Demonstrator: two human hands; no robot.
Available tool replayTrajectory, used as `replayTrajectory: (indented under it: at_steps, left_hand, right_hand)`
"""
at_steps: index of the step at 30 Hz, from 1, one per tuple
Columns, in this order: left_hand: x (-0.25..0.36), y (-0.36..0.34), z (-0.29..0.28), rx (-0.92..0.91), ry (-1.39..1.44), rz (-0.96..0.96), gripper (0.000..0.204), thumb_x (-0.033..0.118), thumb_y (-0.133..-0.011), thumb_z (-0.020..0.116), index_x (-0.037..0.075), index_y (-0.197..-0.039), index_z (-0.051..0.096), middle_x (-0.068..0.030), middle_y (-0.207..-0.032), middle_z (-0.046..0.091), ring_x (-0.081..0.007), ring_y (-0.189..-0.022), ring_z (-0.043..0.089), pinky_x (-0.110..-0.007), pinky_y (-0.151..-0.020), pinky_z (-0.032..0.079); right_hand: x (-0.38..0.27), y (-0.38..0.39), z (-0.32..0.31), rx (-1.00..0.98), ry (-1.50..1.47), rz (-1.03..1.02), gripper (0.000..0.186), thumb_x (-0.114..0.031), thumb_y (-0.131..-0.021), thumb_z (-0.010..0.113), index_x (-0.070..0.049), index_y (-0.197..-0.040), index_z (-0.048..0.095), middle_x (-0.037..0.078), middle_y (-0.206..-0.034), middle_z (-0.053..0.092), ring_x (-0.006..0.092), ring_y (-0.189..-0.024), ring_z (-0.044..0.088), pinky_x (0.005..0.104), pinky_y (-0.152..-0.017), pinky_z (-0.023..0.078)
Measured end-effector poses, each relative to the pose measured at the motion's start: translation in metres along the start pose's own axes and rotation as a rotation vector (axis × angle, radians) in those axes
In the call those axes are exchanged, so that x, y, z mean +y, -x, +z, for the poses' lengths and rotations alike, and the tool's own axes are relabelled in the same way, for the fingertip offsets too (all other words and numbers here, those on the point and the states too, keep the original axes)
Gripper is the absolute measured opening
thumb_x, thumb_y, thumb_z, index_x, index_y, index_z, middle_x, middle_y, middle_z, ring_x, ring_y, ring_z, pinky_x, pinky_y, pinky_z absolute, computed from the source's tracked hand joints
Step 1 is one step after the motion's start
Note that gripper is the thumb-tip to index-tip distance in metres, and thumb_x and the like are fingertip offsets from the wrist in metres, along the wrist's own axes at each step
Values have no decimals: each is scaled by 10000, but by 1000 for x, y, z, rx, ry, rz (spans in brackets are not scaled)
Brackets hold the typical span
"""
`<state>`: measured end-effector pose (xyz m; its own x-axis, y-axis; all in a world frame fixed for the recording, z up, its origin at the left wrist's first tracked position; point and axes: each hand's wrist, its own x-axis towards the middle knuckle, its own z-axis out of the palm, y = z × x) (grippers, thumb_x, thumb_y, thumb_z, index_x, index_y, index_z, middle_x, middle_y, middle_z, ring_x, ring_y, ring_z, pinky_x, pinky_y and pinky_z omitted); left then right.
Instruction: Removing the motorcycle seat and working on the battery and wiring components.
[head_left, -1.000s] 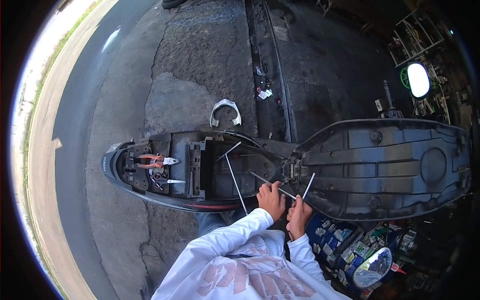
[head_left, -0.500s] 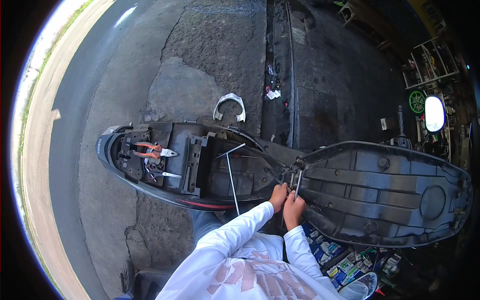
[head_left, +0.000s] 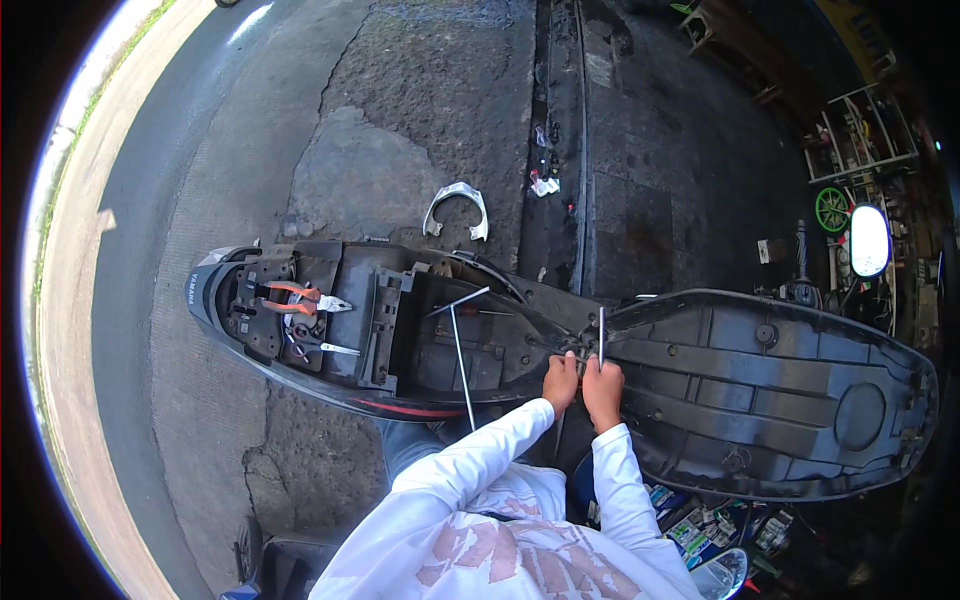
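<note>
Hands (head_left: pixel 561 382) (head_left: pixel 603 392) (the right gripping a metal bar (head_left: pixel 602 335)) have neared the hinge (head_left: pixel 579 346).

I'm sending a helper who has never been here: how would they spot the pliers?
Find the long black motorbike body, then its tail end at the picture's left. The pliers lie there, tip pointing right, above the scissors in view. Their orange handles set them apart.

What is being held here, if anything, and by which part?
The right hand grips a metal rod below its protruding end; whether the left hand, close beside it, holds anything cannot be told.
</note>
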<state>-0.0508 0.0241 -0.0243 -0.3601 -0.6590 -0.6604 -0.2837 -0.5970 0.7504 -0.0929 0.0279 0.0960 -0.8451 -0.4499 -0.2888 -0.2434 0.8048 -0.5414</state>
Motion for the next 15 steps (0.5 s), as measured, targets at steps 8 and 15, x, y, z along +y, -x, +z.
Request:
replayTrajectory:
  at_steps: [8,15]
  left_hand:
    - [28,23,-24,-97,-38,-53,400,355,-917,419,-32,-976,502,-162,-837,570,-266,-795,562,-350,-753,432]
    - [186,9,-86,-410,-849,1465,357,339,-837,431,67,-1009,586,-123,-1087,500,-260,-1132,416,-430,-950,284]
  right_hand:
    - [-6,10,11,51,-10,13,394,-228,-826,454,110,-667,576,293,-648,556,428,-667,583,456,-583,431]
    - [5,-4,34,23,52,-296,240,-195,-821,514,28,-844,600,220,-865,600,362,-823,581,432,-682,435]
